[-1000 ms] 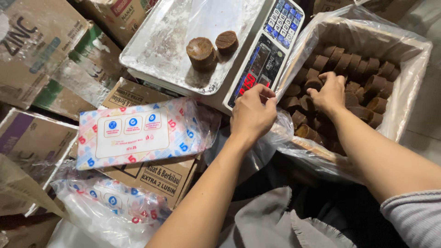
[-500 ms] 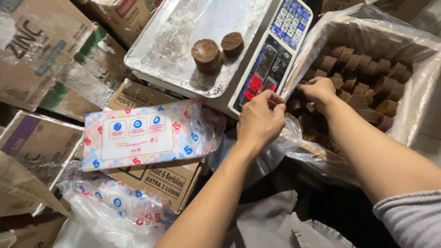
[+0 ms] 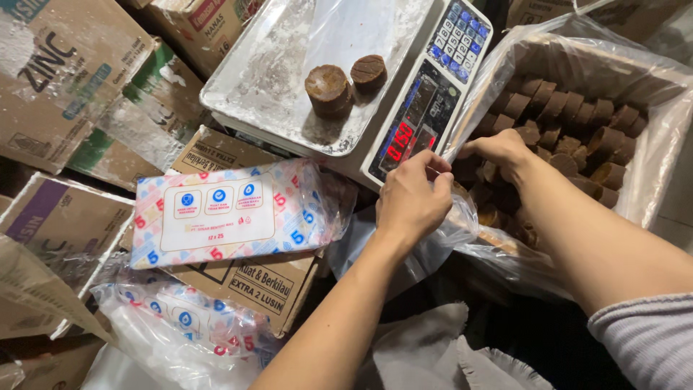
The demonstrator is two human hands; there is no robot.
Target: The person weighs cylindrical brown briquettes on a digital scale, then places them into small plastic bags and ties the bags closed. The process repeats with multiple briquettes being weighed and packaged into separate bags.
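My left hand (image 3: pixel 413 198) is closed on the rim of a clear plastic bag (image 3: pixel 440 242) just below the front of a digital weighing scale (image 3: pixel 426 108). My right hand (image 3: pixel 498 150) reaches into a plastic-lined box (image 3: pixel 653 170) filled with several brown sugar discs (image 3: pixel 577 119); its fingers are curled among the discs, and what they grip is hidden. Two brown discs (image 3: pixel 328 90) rest on the scale's powdery metal pan (image 3: pixel 267 79).
A patterned packet of plastic bags (image 3: pixel 224 213) lies on a cardboard carton (image 3: pixel 267 282) left of my hands. More packets (image 3: pixel 180 325) sit below it. Cardboard boxes (image 3: pixel 65 87) crowd the left side. Grey cloth (image 3: pixel 426 354) lies at the bottom.
The view has shifted, so the scale now sits closer to centre. My left hand has moved up to the scale's front edge with the bag rim. My right hand stays among the discs.
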